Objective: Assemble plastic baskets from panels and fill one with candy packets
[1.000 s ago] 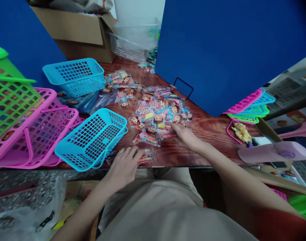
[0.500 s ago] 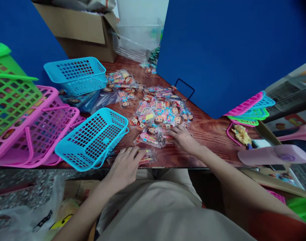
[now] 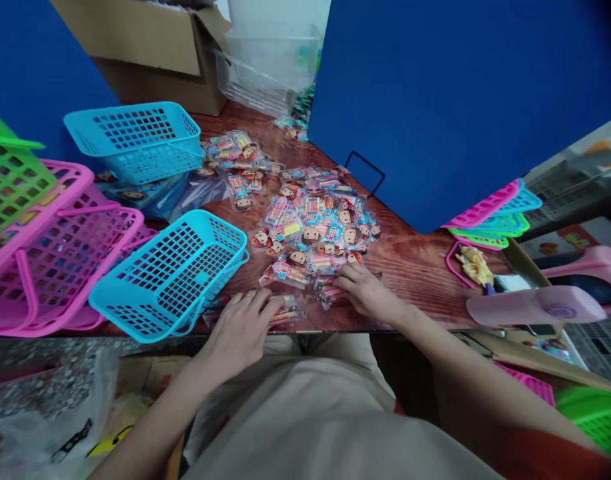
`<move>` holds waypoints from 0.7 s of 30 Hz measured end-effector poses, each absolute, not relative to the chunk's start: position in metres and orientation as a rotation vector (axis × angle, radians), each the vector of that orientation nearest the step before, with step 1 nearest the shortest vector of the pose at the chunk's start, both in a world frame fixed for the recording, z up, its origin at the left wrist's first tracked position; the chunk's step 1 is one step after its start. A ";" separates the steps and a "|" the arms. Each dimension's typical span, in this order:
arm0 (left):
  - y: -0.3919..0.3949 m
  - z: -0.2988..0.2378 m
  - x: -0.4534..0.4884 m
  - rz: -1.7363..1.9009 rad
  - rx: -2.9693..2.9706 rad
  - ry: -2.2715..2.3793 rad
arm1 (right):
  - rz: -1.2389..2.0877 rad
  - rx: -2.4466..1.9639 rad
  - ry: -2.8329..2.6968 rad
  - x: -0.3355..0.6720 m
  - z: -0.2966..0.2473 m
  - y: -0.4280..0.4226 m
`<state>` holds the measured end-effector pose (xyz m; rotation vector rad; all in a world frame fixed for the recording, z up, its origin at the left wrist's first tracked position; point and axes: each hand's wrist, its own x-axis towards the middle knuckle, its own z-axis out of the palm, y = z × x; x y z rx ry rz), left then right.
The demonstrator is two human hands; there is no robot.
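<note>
packets (image 3: 313, 233) lay heaped on the surface (image 3: 420, 267); left hand (image 3: 243, 320) and right hand (image 3: 368, 291), both half-curled, touched nearer ones, any grip unclear.

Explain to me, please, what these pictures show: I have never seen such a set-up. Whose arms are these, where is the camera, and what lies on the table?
There is no machine here: you see a person's own bare arms, left hand and right hand. The camera is worn on the person's head and looks forward and down, so the body shows at the bottom.

On the brown table, a pile of packets, small and clear with printed faces, lies in the middle. To the left are two blue baskets, then pink baskets and a green basket. A large blue board stands behind.

The left hand rests over a few packets near the front edge. The right hand touches packets at the near side of the pile. Whether the fingers grip any is hard to tell.
</note>
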<state>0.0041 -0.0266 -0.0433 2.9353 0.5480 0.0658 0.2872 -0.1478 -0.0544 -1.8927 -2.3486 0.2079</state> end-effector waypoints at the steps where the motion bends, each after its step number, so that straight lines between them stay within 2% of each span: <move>1: -0.027 -0.044 0.004 0.073 2.935 0.547 | 0.230 -1.868 -2.356 0.287 -0.056 -0.154; 21: -0.026 -0.045 0.007 0.088 2.976 0.449 | 0.449 -1.835 -2.288 0.306 -0.051 -0.149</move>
